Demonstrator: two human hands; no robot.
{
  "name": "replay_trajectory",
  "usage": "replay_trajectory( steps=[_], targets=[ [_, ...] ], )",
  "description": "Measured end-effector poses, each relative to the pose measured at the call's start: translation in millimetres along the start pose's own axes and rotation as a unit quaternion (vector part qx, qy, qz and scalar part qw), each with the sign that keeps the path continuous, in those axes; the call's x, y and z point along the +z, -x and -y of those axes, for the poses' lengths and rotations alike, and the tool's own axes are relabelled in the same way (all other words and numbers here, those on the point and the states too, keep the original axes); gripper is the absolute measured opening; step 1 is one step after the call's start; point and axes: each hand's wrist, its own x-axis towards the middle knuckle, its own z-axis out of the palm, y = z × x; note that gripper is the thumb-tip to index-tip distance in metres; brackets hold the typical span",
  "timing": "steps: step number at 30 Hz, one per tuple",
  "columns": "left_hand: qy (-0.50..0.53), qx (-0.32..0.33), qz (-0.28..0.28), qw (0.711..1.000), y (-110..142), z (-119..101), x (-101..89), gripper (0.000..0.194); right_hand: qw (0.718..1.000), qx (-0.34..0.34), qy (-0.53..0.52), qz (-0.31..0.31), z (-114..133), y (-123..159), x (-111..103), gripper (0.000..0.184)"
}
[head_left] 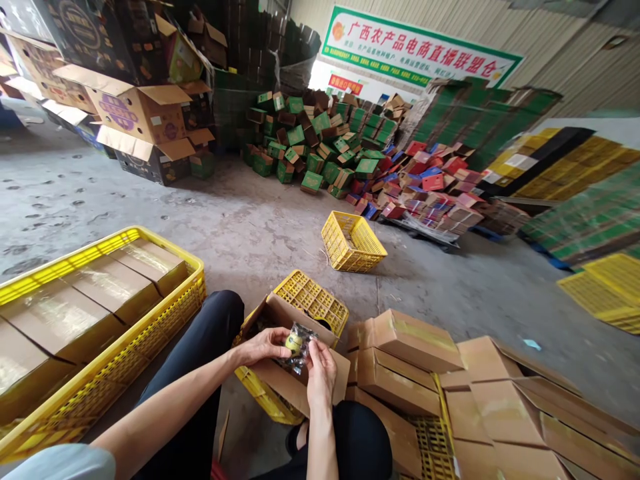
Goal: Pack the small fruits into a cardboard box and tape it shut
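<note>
Packet [299,341], clear film around something yellow-green, is just over the open box [283,387], pinched between the fingertips of the left hand [263,346] and right hand [321,372], probably because slack film needs steadying from both sides. The box rests at a yellow crate [313,293], apparently for easy reach. Cartons [110,287] fill a long crate [150,347] at nine o'clock; more cartons [417,341] pile at three. Grey floor [260,223] runs to heaped boxes [295,135] at twelve.

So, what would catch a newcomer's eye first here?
Probably the tumbled green boxes and red boxes across the floor, with a banner on the wall beyond. Nearer, the left hand and right hand hold a clear packet over an open box. Beside the left knee, a yellow crate holds cardboard cartons.
</note>
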Motion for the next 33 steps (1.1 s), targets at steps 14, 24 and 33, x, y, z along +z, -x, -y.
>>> replay_trajectory(
  steps=[14, 24, 33],
  targets=[
    [0.132, -0.067, -0.025, 0.989, -1.3, 0.3, -2.1, 0.043, 0.998, -0.034, 0.025, 0.056, 0.7, 0.2, -6.3, 0.070],
    [0.149, -0.059, -0.068, 0.985, -0.1, -7.1, -4.3, 0.071, 0.998, 0.011, 0.057, -0.012, -3.8, -7.5, -8.3, 0.056],
    [0.060, -0.021, -0.110, 0.992, -5.7, 5.6, -9.0, 0.053, 0.997, 0.009, 0.078, -0.021, -5.4, -8.8, -9.3, 0.061]
  ],
)
